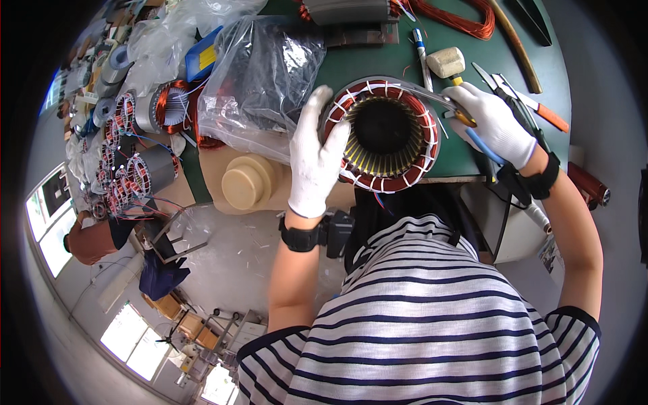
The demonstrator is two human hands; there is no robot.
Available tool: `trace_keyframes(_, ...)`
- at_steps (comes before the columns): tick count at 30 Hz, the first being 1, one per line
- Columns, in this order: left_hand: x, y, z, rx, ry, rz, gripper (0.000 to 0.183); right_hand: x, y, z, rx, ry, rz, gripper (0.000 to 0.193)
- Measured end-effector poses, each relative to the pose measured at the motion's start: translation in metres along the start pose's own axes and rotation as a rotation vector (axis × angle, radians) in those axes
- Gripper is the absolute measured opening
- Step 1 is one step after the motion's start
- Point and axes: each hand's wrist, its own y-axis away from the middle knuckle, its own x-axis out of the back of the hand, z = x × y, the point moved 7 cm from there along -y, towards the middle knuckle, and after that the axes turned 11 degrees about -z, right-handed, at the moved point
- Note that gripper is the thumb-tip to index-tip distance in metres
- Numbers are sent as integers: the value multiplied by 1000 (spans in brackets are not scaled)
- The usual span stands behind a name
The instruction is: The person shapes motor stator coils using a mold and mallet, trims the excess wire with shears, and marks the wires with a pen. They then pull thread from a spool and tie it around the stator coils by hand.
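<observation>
A motor stator (435, 138) stands at the bench's near edge. Its ring of red-brown windings is tied with white lacing, and yellowish slots line the dark bore. My gloved left hand (316, 152) grips its left side, thumb over the ring and fingers along the outside. In my gloved right hand (496, 121), closed at the stator's right, is a long slim metal tool (435, 96) with a blue handle; its exact kind is unclear. The metal part reaches left over the ring's upper right edge. Short blue and red leads hang at the near side.
A pale-headed mallet (446, 63), a knife (486, 76) and an orange-handled tool (552, 117) lie right. Clear plastic bags (260, 81) and a cream cylindrical block (244, 183) are left. Copper wire coils (466, 25) lie behind. More stators (152, 169) crowd far left, near another person (98, 239).
</observation>
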Motion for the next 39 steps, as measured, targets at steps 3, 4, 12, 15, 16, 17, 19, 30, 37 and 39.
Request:
trace_keyframes(3, -6, 22, -7, 86, 39, 111, 49, 2, -8, -7, 48, 60, 14, 37)
trace_keyframes(4, -11, 26, -11, 85, 101, 121, 47, 6, -11, -15, 44, 96, -23, 35)
trace_keyframes(12, -12, 23, -1, 35, 12, 163, 46, 1, -11, -12, 113, 184, 104, 29)
trace_keyframes(15, -10, 21, -5, -8, -38, 153, 45, 8, -3, -10, -37, 140, 62, 30)
trace_keyframes(16, -11, 20, -4, -14, -23, 143, 45, 7, -3, -9, -33, 145, 60, 30)
trace_keyframes(17, -11, 21, -5, -14, -29, 140, 44, 4, -4, -8, 4, 117, 61, 31)
trace_keyframes(19, -10, 22, -8, -7, -4, 147, 44, 6, -6, -17, 59, 108, -6, 34)
trace_keyframes(30, -13, 23, -10, -47, 5, 168, 44, 2, -9, -15, 56, 282, 79, 25)
trace_keyframes(37, -8, 22, -2, -80, -38, 174, 44, 12, 34, -26, -59, -285, -5, 25)
trace_keyframes(39, -6, 24, -8, -88, -95, 187, 44, -1, 54, -41, -149, -407, -263, 25)
